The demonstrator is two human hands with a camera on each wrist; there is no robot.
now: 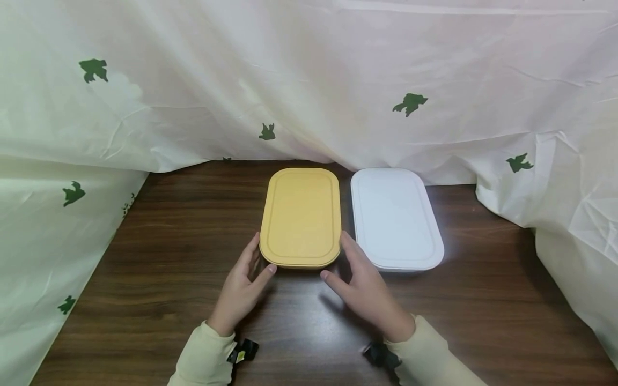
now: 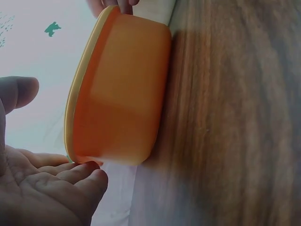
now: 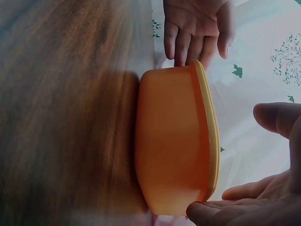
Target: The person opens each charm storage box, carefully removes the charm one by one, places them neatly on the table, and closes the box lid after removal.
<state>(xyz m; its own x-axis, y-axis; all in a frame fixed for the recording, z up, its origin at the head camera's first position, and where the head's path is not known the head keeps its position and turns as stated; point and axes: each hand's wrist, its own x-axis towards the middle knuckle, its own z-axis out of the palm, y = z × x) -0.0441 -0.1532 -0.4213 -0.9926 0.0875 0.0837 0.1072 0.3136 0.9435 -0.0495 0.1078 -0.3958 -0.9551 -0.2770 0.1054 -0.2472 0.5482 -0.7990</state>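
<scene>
A yellow lidded food container (image 1: 301,217) stands on the dark wooden table, its orange side wall (image 2: 127,89) showing in the left wrist view. At its near left corner my left hand (image 1: 240,291) has its fingers extended along the side, fingertips right at the lid's rim and thumb apart from them. My right hand (image 1: 369,292) mirrors this at the near right corner, fingers straight beside the rim, thumb held off in front. In the right wrist view, both hands flank the container under its lid edge (image 3: 211,136). The lid sits on top all the way round.
A white lidded container (image 1: 398,217) of similar shape stands close on the right, a narrow gap from the yellow one. Pale cloth (image 1: 309,80) with green bird prints hangs behind and along both sides of the wooden table (image 1: 183,257).
</scene>
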